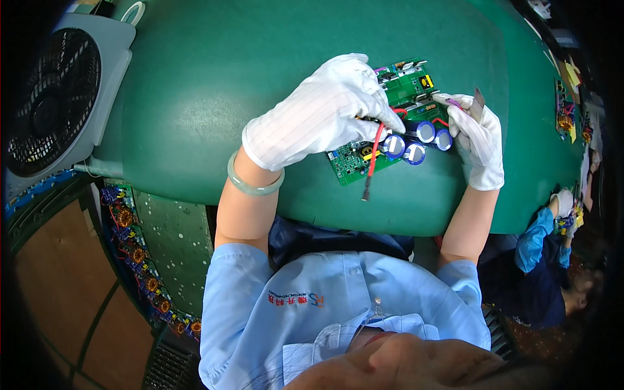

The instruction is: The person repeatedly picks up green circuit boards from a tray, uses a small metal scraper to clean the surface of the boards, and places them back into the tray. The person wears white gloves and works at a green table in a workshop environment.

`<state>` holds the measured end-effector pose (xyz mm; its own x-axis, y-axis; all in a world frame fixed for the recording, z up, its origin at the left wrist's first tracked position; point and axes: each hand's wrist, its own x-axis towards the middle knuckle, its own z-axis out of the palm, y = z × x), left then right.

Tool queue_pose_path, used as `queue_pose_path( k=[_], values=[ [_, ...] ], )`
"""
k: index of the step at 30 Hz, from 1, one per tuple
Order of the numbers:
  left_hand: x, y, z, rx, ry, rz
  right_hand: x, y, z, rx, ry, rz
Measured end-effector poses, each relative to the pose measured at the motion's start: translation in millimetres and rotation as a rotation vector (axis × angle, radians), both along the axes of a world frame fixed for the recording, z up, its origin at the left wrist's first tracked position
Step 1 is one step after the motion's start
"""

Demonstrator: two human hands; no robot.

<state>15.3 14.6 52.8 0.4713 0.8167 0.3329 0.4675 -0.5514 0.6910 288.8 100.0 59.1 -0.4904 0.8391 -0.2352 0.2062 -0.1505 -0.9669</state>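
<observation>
A green circuit board (pixel 354 170) lies tilted on the table, carrying blue capacitors (pixel 415 153) with pale tops and small yellow parts. My left hand (pixel 328 107), in a white glove, reaches over it from the left with fingers closed at a red wire (pixel 375 156). The wire's dark end hangs toward the table's near edge. At the board's right side is my right hand (pixel 478 140), also gloved, with its fingers curled. A flat grey blade-like piece (pixel 479 97) sticks up from it, and a purple bit (pixel 453 103) shows at its fingertips. Its grip is partly hidden.
The green tabletop (pixel 208 84) spreads around the board. A grey fan (pixel 55 97) stands at the left. Below it, a row of boards with copper coils (pixel 138 253) runs along a rack. At the right, another person (pixel 539 273) works on a board, near more boards (pixel 565 117).
</observation>
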Motion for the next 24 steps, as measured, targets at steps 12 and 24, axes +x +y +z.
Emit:
queue_pose_path(
  k=[12,24],
  values=[
    [13,-2,13,-0.177,-0.645,0.15,24,12,-6,-0.027,0.176,0.273],
    [1,-6,27,-0.277,-0.378,-0.161,35,23,-16,-0.251,0.261,0.346]
  ],
)
